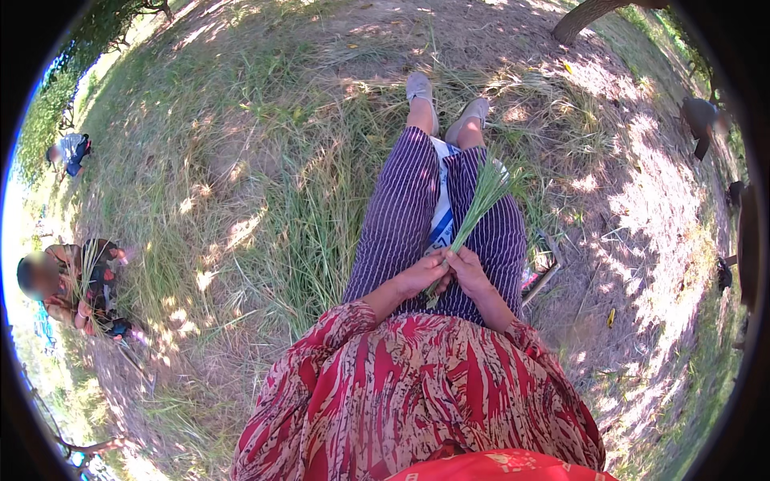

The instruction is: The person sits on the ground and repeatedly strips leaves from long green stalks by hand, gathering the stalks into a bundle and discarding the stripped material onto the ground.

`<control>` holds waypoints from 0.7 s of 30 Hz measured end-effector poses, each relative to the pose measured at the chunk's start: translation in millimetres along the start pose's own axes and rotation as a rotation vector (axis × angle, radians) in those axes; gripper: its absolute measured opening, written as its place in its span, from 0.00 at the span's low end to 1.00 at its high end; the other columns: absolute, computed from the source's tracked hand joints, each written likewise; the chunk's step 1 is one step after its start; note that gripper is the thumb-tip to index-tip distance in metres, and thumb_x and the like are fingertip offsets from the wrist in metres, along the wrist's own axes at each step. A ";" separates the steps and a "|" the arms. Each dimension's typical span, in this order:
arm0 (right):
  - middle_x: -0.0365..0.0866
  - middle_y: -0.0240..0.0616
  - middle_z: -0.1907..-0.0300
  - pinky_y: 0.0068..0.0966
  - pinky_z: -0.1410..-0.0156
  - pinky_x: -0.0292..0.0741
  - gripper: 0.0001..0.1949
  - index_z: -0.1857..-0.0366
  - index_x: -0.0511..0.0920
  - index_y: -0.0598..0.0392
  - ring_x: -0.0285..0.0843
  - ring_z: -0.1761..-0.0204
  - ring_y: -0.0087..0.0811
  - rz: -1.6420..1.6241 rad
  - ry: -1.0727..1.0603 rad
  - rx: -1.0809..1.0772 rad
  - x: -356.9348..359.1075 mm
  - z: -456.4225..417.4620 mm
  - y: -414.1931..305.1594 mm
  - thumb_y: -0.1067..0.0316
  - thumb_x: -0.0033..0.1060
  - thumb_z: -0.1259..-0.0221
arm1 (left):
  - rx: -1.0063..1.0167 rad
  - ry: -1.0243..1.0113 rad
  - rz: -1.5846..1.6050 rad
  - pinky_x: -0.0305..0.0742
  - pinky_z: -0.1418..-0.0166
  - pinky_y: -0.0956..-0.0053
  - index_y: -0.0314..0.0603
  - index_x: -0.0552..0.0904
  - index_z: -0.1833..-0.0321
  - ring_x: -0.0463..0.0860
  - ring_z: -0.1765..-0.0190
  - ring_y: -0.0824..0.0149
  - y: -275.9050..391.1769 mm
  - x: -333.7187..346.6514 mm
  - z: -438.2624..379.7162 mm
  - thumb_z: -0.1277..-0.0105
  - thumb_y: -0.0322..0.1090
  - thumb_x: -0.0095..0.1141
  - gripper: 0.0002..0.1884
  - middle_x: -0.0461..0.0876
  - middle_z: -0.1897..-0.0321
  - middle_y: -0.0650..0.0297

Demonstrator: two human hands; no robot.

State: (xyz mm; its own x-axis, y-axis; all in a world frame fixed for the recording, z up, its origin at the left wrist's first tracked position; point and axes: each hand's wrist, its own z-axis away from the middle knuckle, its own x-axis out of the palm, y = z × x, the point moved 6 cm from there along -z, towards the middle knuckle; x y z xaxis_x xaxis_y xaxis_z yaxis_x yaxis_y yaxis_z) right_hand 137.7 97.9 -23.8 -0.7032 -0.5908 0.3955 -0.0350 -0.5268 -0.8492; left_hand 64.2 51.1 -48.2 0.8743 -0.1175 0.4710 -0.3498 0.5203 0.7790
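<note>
A thin bundle of green grass stalks (481, 201) fans out over my right thigh, its narrow end gathered between both hands above my lap. My left hand (425, 273) is closed around the lower part of the stalks. Touching it, my right hand (468, 270) pinches the same bundle with thumb and fingers. Short stalk ends stick out below the hands. A white sack with blue stripes (443, 225) lies between my legs, partly covered by them. Long grass (313, 228) lies and stands in a thick patch beside my left leg.
A seated person (66, 276) at the left holds long stalks. Another person (73, 153) is farther off, and one more (699, 123) bends at the upper right. A tree trunk (580, 21) rises at the top. Beside my right thigh is a seat's frame (541, 282).
</note>
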 end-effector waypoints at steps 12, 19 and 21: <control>0.77 0.31 0.66 0.18 0.57 0.70 0.13 0.60 0.76 0.60 0.72 0.64 0.20 0.163 0.120 -0.163 -17.7 -14.8 15.7 0.60 0.51 0.36 | 0.147 0.181 -0.253 0.68 0.72 0.81 0.35 0.68 0.46 0.71 0.74 0.78 5.5 -5.1 -2.3 0.32 0.33 0.44 0.15 0.72 0.75 0.68; 0.78 0.31 0.64 0.19 0.51 0.69 0.13 0.59 0.76 0.61 0.73 0.61 0.21 0.092 0.099 -0.139 -14.2 -13.6 12.3 0.60 0.51 0.36 | 0.278 0.214 -0.394 0.65 0.41 0.73 0.35 0.67 0.41 0.72 0.47 0.65 17.3 -3.6 -0.4 0.34 0.28 0.43 0.18 0.73 0.50 0.57; 0.78 0.31 0.64 0.19 0.51 0.69 0.13 0.59 0.76 0.61 0.73 0.61 0.21 0.070 0.091 -0.108 -15.3 -13.7 13.9 0.61 0.51 0.36 | 0.288 0.217 -0.362 0.62 0.53 0.77 0.35 0.68 0.43 0.69 0.57 0.71 23.0 0.7 2.4 0.34 0.29 0.43 0.17 0.71 0.60 0.62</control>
State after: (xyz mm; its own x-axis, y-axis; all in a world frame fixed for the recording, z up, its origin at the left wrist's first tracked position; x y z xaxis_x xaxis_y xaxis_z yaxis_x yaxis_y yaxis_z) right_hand 138.3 108.0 -46.4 -0.7678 -0.5637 0.3046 -0.0560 -0.4146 -0.9083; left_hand 55.9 61.0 -28.9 0.9957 -0.0524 0.0769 -0.0636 0.2208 0.9732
